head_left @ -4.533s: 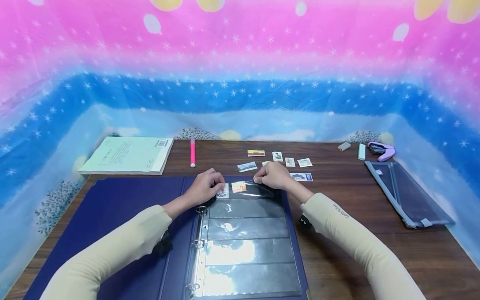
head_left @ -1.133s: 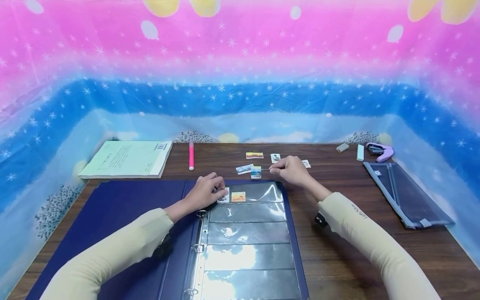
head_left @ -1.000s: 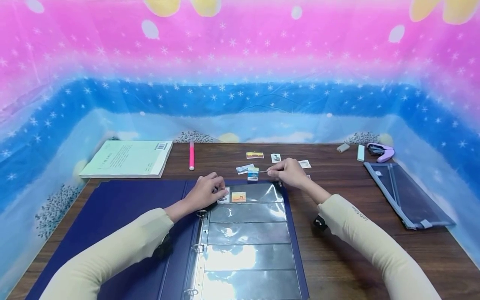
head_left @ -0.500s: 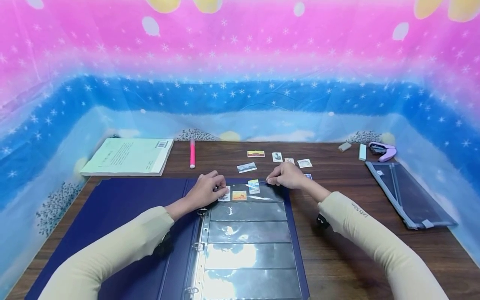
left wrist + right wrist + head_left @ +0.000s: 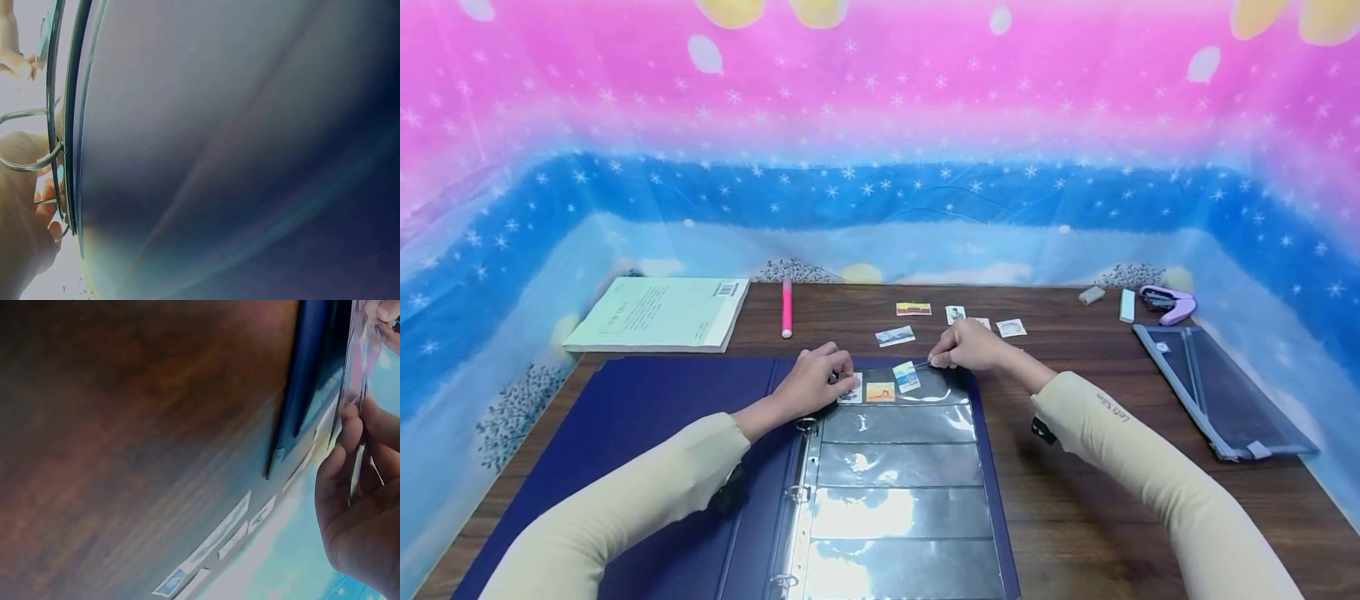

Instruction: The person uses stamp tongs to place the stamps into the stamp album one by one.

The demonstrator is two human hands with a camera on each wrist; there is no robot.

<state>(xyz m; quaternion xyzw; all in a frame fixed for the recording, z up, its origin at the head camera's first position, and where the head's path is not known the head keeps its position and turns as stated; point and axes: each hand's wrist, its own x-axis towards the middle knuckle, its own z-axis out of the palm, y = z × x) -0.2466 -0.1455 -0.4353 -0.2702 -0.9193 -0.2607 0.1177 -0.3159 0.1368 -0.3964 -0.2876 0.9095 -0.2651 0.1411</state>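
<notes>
A navy ring binder (image 5: 655,450) lies spread out on the table, holding a black stamp page (image 5: 898,425) with clear pocket strips. At the page's upper left, my left hand (image 5: 812,381) has its fingers curled at the pocket edge, pinching the page over a partly covered stamp (image 5: 852,392). An orange stamp (image 5: 880,392) sits beside it in the top strip. My right hand (image 5: 968,346) pinches metal tweezers (image 5: 356,474), whose tip reaches a blue-and-white stamp (image 5: 906,377). That stamp lies tilted over the top strip; how deep it sits is unclear.
Several loose stamps lie behind the binder, including a yellow-red one (image 5: 913,308) and a grey-blue one (image 5: 895,335). A green book (image 5: 658,312) and pink marker (image 5: 787,308) stand left. Rightward are an eraser (image 5: 1127,306), a purple stapler (image 5: 1168,304) and a mesh pouch (image 5: 1225,392).
The right hand has carried the blue-and-white stamp in the tweezers from the loose stamps toward me, onto the top strip right of the orange stamp. The left hand has stayed put.
</notes>
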